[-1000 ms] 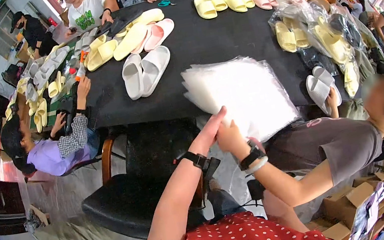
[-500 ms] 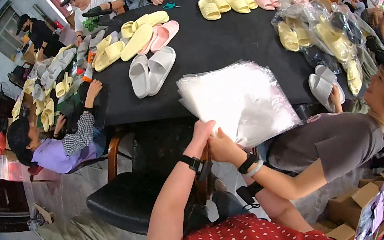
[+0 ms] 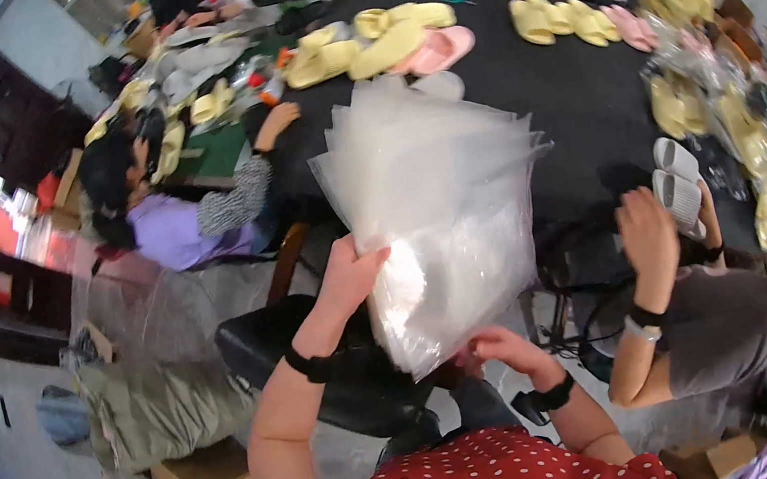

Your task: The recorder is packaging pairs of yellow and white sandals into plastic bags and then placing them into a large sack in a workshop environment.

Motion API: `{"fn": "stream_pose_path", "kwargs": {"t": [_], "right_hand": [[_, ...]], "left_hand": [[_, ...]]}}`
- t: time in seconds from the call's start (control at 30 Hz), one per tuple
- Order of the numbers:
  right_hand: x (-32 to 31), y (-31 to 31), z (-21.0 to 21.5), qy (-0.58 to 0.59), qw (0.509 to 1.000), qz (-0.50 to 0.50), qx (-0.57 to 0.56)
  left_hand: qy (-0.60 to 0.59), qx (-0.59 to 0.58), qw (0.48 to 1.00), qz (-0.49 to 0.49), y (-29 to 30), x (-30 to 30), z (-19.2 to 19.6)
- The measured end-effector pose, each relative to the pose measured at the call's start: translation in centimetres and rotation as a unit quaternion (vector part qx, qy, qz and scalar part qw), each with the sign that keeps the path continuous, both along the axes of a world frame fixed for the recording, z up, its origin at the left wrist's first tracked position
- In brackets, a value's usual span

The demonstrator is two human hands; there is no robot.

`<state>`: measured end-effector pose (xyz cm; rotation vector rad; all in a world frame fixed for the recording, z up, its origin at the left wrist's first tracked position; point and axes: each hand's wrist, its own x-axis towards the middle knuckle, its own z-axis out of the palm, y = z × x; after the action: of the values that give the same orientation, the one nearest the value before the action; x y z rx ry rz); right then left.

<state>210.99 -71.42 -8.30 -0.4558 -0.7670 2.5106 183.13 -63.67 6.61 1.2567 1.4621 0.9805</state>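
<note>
A fanned stack of clear plastic bags (image 3: 440, 184) is held up in front of me, over the near edge of the black table. My left hand (image 3: 354, 273) is closed on its left side, thumb on top and fingers hidden beneath. At the lower edge, my right hand (image 3: 512, 352) has curled fingers against the bags; its fingertips are partly hidden and slightly blurred. A grey slipper (image 3: 441, 86) shows just past the stack, mostly covered. Farther back lie yellow slippers (image 3: 387, 48) and pink slippers (image 3: 438, 50).
At right, a co-worker's hand (image 3: 650, 241) is raised beside grey slippers (image 3: 679, 185) held in their other hand. Bagged yellow slippers (image 3: 736, 130) line the table's right side. A person in purple (image 3: 189, 226) sits at left. A black chair (image 3: 300, 375) stands below the bags.
The co-worker's hand has let go of the bags and moved right. The stack is now more upright and closer to me. My right hand has come up to its lower edge.
</note>
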Motion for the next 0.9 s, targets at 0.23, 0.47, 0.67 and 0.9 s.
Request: {"fn": "stream_pose_path", "kwargs": {"t": [0.23, 0.47, 0.67, 0.9], "right_hand": [[-7.7, -4.4, 11.7, -0.156, 0.932, 0.147, 0.291], [-20.9, -12.6, 13.8, -0.087, 0.901, 0.361, 0.223], [-36.7, -19.1, 13.1, -0.016, 0.865, 0.397, 0.308], [-49.0, -21.1, 12.3, -0.137, 0.852, 0.371, 0.343]], "left_hand": [[-0.016, -0.019, 0.995, 0.099, -18.9, -13.9, 7.6], [0.027, -0.003, 0.968, 0.248, -40.4, -27.1, 4.6], [0.191, 0.026, 0.910, 0.366, -58.6, -38.5, 4.5], [-0.005, 0.010, 0.794, 0.608, -64.4, -51.5, 4.5]]}}
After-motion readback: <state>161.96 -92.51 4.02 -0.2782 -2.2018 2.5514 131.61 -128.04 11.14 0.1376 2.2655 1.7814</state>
